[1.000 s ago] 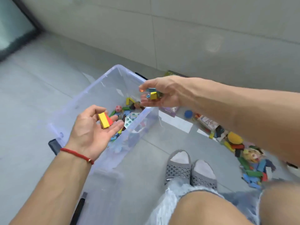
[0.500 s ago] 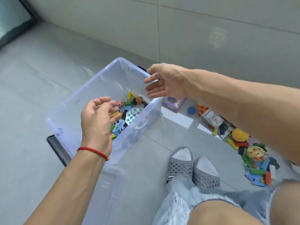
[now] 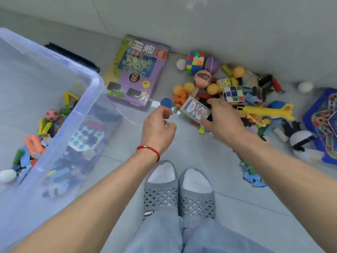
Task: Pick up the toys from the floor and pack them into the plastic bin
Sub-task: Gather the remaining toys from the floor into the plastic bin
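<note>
Our right hand (image 3: 221, 119) grips the card box (image 3: 196, 111) at the toy pile (image 3: 237, 92) right of the plastic bin (image 3: 94, 83); our left hand (image 3: 157, 127), loosely curled, pinches the blue disc (image 3: 166, 103).

Bare floor (image 3: 127, 161) is lying open between the plastic bin (image 3: 94, 83) and the toy pile (image 3: 237, 99). The purple game box (image 3: 138, 70) is blocking the far side.

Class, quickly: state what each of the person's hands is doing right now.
Left hand: fingers pinched at the small blue round disc; grip cannot be told.
Right hand: closing around the blue-and-white playing-card box.
</note>
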Motion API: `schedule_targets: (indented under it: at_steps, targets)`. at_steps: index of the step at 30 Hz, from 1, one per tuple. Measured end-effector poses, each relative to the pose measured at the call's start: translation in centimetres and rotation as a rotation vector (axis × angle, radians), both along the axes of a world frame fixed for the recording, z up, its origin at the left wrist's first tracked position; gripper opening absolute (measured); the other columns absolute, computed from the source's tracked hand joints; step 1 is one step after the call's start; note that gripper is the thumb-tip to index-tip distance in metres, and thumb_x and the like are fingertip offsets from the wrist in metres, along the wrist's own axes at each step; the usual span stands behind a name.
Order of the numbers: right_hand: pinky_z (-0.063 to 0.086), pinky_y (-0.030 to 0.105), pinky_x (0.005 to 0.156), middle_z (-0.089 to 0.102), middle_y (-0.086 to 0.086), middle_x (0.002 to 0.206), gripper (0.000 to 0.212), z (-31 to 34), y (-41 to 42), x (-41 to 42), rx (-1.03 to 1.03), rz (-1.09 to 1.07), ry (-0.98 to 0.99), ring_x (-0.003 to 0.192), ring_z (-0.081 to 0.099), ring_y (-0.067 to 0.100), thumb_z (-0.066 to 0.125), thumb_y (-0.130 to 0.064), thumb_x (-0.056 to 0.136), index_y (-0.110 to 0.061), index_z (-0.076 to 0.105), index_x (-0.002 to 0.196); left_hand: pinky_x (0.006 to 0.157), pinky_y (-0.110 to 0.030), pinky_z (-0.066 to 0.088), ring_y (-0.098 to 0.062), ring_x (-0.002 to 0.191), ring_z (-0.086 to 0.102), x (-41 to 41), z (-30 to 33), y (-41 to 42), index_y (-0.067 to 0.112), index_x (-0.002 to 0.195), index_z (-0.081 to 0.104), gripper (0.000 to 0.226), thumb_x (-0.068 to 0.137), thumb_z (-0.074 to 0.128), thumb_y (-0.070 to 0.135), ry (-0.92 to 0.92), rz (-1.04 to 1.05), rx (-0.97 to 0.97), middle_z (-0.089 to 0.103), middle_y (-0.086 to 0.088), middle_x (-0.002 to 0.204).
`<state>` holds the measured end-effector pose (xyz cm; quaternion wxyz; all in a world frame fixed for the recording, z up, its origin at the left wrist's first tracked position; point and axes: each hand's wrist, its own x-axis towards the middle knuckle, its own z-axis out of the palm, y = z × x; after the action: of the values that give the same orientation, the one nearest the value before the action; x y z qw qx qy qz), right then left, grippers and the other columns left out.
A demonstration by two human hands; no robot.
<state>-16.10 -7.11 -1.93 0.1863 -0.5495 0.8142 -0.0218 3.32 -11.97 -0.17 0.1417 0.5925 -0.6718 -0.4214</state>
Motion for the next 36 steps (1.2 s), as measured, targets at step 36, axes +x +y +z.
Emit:
schedule_targets:
  at_steps: [36]
  targets:
    - [0.040,0.046,0.082,0.055,0.003,0.119,0.066,-5.8,1.2,2.6,-0.174,0.294,0.186,0.106,0.048,0.031,0.062,0.005,0.072,-0.021,0.045,0.130,0.064,-0.037,0.037,-0.036,0.091,0.048,-6.1,-5.9,-10.9,0.025,0.125,0.063,0.048,0.080,0.073,0.010,-0.422,-0.989,-0.598,0.048,-0.017,0.107]
